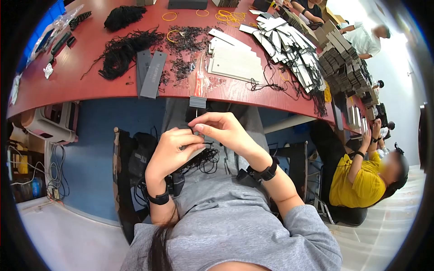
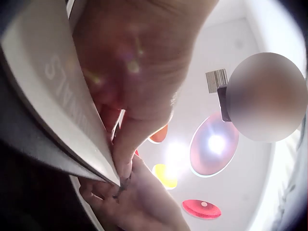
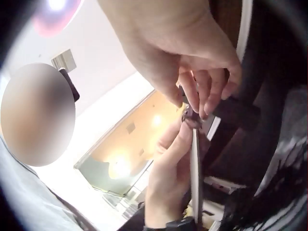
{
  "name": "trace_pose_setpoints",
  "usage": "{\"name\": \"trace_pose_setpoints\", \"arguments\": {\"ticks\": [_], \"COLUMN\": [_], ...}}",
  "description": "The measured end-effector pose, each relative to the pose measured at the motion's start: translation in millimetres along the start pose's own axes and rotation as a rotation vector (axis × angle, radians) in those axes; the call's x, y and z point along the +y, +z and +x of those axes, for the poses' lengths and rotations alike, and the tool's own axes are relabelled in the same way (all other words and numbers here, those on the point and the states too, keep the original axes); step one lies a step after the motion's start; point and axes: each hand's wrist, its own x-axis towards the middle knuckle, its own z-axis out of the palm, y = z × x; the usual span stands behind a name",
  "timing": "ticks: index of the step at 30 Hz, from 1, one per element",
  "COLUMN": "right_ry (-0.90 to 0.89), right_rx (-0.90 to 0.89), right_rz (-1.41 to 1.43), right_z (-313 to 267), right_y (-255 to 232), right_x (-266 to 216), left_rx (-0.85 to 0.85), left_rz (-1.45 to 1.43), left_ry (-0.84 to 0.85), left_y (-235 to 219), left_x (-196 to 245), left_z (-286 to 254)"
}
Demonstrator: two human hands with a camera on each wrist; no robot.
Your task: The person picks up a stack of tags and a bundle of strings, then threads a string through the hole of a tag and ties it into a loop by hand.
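Below the table edge, over my lap, my left hand (image 1: 174,151) grips a grey card tag (image 1: 195,152) together with a bunch of black string loops (image 1: 205,160) that hang from it. The right hand (image 1: 221,128) pinches a black string at the tag's top end with thumb and forefinger. In the left wrist view the tag (image 2: 53,96) shows pale lettering, and my left hand (image 2: 139,62) holds it by the corner. In the right wrist view the tag (image 3: 195,168) is edge-on, and the right hand (image 3: 197,72) pinches at its tip.
The red table (image 1: 90,86) carries piles of black strings (image 1: 122,49), two dark grey tags (image 1: 153,74), a stack of white tags (image 1: 235,63), rows of strung tags (image 1: 289,45) and yellow rubber bands (image 1: 228,17). A person in a yellow shirt (image 1: 357,180) sits at the right.
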Motion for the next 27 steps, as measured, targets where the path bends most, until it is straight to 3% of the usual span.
{"name": "trace_pose_setpoints", "arguments": {"ticks": [7, 10, 16, 22, 27], "right_ry": [-0.027, 0.128, 0.051, 0.107, 0.103], "right_rx": [0.038, -0.011, -0.088, -0.092, -0.161], "right_rz": [-0.101, -0.119, 0.144, 0.278, 0.211], "right_z": [5.8, 4.4, -0.3, -6.1, -4.8], "right_y": [-3.0, 0.8, -10.3, -15.4, -19.5], "right_x": [17.0, 7.7, 17.0, 20.3, 21.3], "left_rx": [-0.031, -0.045, -0.072, -0.097, -0.135], "left_rz": [-0.024, -0.027, -0.057, -0.055, -0.056], "left_ry": [0.047, 0.139, 0.136, 0.118, 0.105], "left_y": [-0.9, 7.5, 11.1, 15.1, 13.8], "left_x": [4.8, -0.7, 11.9, 17.6, 20.0], "left_z": [0.1, 0.0, 2.9, 2.9, 3.4]}}
